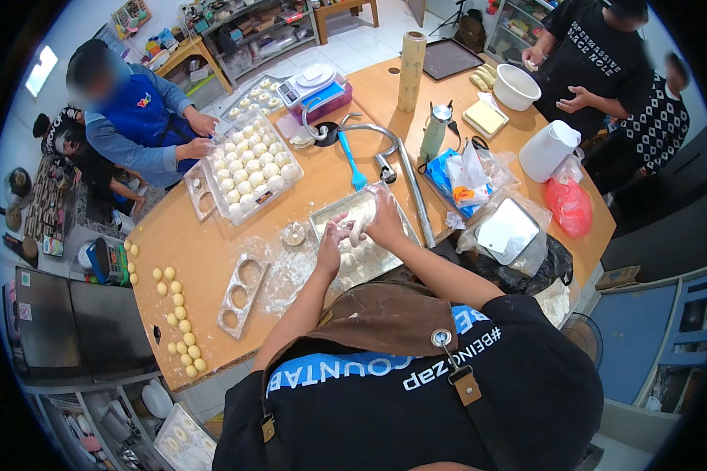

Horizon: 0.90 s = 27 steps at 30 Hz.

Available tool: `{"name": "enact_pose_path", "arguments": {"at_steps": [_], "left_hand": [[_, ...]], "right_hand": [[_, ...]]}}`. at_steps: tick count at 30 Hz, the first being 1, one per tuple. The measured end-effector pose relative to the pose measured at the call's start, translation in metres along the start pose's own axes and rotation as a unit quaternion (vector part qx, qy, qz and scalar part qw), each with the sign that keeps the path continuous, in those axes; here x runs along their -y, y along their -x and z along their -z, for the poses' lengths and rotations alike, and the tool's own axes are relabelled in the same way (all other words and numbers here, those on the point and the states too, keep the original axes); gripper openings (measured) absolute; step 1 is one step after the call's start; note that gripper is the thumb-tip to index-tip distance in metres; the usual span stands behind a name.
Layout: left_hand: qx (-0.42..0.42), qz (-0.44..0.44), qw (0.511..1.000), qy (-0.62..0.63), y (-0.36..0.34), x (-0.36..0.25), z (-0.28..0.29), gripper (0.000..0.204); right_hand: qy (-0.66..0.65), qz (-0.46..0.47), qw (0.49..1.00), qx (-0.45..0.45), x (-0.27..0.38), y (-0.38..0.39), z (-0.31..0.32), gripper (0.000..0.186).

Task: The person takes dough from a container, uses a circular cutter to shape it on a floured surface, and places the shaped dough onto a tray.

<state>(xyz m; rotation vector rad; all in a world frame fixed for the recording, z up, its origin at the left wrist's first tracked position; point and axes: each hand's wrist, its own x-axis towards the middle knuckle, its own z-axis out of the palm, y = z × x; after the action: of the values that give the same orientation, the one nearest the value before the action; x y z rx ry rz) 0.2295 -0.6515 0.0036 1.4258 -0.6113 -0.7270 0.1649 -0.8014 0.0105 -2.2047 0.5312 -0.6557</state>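
Observation:
Both my hands are over a rectangular metal tray (407,223) dusted with flour. Between them is a pale, ring-shaped piece of dough (357,229). My right hand (384,220) is closed on its right side, and the fingers of my left hand (330,250) pinch it from the left. Several white dough pieces (363,256) lie in the tray below, partly hidden by my hands and forearms. Left of the tray, a small round cutter (294,234) rests on the floury tabletop, near a flat cutter frame with round holes (232,307).
A person in a blue apron (143,118) handles a box of dough balls (253,165) at the far left. Yellow dough balls (182,325) line the left edge. A curved metal pipe (416,192), green bottle (435,132) and white jug (549,151) stand right. Another person (597,59) works beyond.

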Motion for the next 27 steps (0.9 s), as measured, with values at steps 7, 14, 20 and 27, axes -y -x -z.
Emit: {"name": "enact_pose_path", "arguments": {"at_steps": [7,14,20,27], "left_hand": [[-0.032,0.07,0.996,0.036,-0.003,0.012,-0.002,0.07],[0.001,0.079,0.993,0.086,-0.001,-0.004,-0.011,0.07],[-0.052,0.086,0.991,0.085,0.003,0.0,-0.013,0.067],[-0.169,0.171,0.945,0.222,-0.008,0.002,-0.022,0.074]], "right_hand": [[-0.015,0.097,0.995,0.021,0.001,0.005,0.004,0.076],[0.026,0.087,0.992,0.087,-0.004,0.013,0.006,0.07],[-0.374,-0.21,0.877,0.218,-0.001,0.002,0.013,0.059],[-0.523,-0.277,0.756,0.281,-0.002,0.007,0.0,0.068]]}}
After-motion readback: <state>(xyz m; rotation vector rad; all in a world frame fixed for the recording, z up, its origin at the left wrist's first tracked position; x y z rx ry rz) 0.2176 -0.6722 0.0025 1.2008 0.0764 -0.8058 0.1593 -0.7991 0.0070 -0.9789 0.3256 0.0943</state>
